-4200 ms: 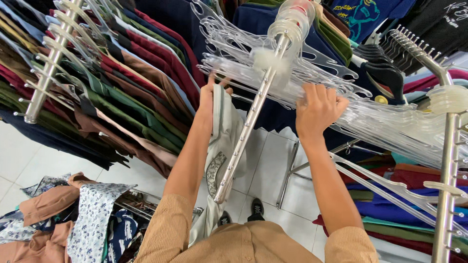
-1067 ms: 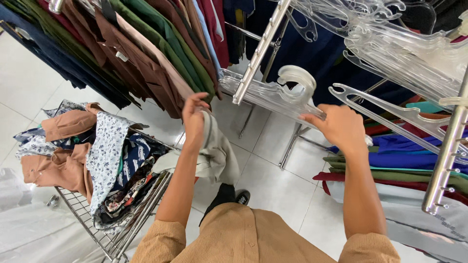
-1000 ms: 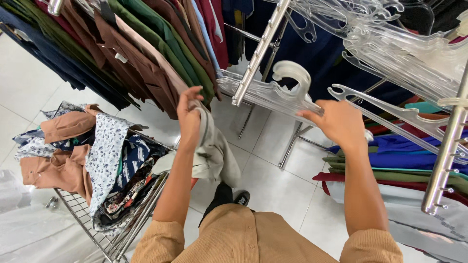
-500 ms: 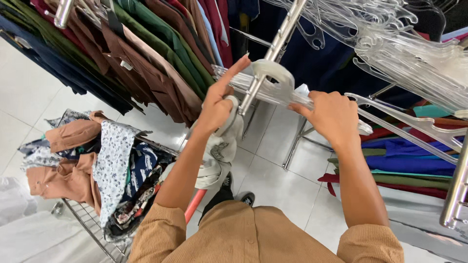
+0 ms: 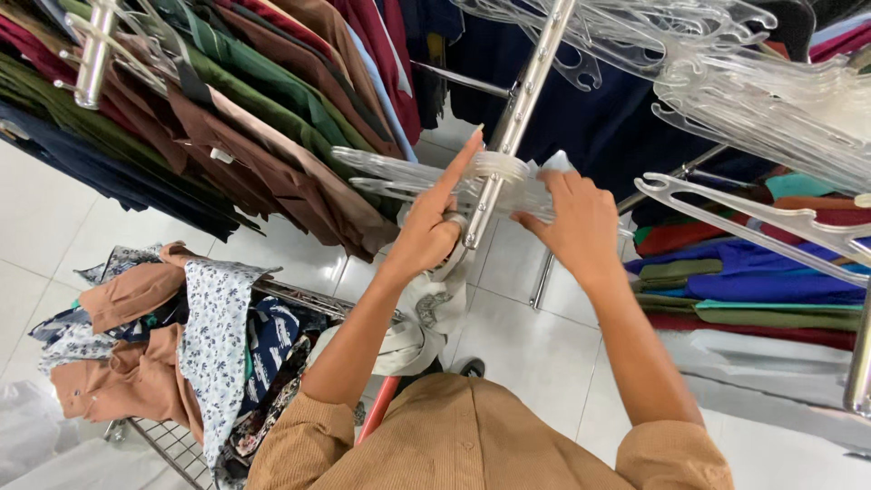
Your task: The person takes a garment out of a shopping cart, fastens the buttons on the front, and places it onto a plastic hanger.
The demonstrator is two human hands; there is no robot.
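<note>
My left hand [image 5: 431, 227] grips a pale grey-beige garment [image 5: 422, 318] that hangs down below it, with the index finger pointing up along a metal rack rail [image 5: 508, 127]. My right hand [image 5: 576, 218] rests on a bunch of clear plastic hangers [image 5: 408, 177] stacked on that rail, fingers closed over their right ends. Both hands meet at the rail, just above my tan-sleeved arms.
Brown, green, red and navy shirts [image 5: 254, 118] hang on a rail at upper left. A wire cart [image 5: 163, 436] at lower left holds floral and tan clothes [image 5: 172, 336]. More clear hangers [image 5: 771, 91] crowd the upper right, with folded clothes [image 5: 753, 281] below. White floor tiles lie underneath.
My left hand has lifted the pale garment from waist height up to the rail. My right hand has moved left from an empty hanger onto the stacked hangers.
</note>
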